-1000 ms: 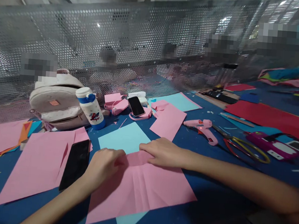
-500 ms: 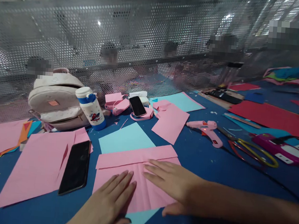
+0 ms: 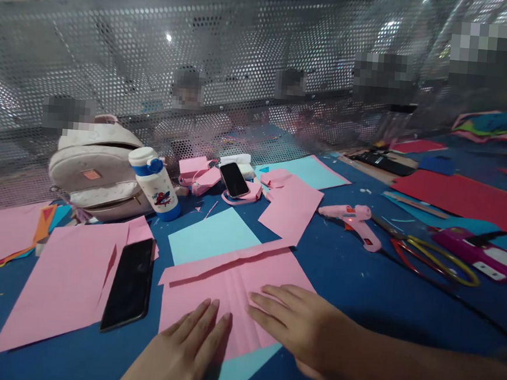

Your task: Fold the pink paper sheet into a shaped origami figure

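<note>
Under both palms lies a creased sheet of pink paper (image 3: pixel 233 270), its far edge folded into a flap that lifts a little. My left hand (image 3: pixel 189 343) rests on its near left part, fingers stretched out. Flat on the right part is my right hand (image 3: pixel 296 322), with its fingers extended and pointing left. Light blue paper (image 3: pixel 215 234) shows beyond and below the pink sheet. Another cut pink piece (image 3: pixel 293 208) touches its far right corner. To the left, a black phone (image 3: pixel 128 285) lies on a larger pink sheet (image 3: pixel 57 280).
A pink glue gun (image 3: pixel 356 218), scissors (image 3: pixel 436 260) and a purple power strip (image 3: pixel 483 255) lie on the right, with a black cord trailing. A white backpack (image 3: pixel 97 169) and a bottle (image 3: pixel 157 188) stand at the back left. Behind runs a perforated metal panel (image 3: pixel 246 55).
Both hands have slid slightly nearer to me along the pink sheet. Its far flap, flatter before, has risen somewhat, and the sheet has turned a little.
</note>
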{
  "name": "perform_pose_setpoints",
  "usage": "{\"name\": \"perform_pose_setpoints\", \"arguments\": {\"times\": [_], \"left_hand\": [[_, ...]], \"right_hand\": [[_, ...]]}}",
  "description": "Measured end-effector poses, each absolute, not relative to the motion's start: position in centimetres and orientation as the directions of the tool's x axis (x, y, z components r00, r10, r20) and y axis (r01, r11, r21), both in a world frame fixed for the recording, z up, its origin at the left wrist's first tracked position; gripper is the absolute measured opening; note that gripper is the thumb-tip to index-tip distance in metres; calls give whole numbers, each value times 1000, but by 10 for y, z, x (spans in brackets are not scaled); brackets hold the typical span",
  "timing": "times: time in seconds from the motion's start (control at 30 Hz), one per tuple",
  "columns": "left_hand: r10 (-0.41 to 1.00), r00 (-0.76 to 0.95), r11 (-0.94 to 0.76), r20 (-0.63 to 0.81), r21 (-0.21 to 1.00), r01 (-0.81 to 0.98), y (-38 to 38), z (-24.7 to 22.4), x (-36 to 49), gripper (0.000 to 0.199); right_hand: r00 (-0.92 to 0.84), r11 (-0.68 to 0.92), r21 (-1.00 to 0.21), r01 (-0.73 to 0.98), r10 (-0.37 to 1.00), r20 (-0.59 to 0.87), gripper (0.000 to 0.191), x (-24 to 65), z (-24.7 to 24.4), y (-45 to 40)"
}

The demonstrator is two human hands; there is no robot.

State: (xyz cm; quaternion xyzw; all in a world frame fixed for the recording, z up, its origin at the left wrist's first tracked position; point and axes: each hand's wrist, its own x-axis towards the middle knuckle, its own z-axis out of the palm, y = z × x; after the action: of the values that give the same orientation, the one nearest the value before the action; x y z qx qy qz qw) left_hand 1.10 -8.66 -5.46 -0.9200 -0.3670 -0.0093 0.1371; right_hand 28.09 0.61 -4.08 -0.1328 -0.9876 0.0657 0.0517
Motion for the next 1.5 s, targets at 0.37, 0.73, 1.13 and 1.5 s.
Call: {"name": "perform_pose_setpoints", "arguments": {"times": [0.37, 0.73, 1.13, 1.5], "left_hand": [[686, 716, -694, 131, -179, 698, -92, -58, 11, 66], [717, 671, -681, 188, -18, 732, -82, -51, 0, 85], [903, 411, -421, 130, 71, 904, -51, -34, -14, 52], [653, 707, -672, 270, -224, 706, -55, -77, 22, 55]], "right_hand": [[-947, 960, -3, 280, 277, 162, 68, 280, -48, 4], [-953, 948, 180, 262, 224, 205, 36, 267, -61, 24], [-832, 832, -27, 555, 555, -3, 21, 258, -8, 65], [-918, 996, 21, 90, 75, 388, 32, 249, -67, 54]]}}
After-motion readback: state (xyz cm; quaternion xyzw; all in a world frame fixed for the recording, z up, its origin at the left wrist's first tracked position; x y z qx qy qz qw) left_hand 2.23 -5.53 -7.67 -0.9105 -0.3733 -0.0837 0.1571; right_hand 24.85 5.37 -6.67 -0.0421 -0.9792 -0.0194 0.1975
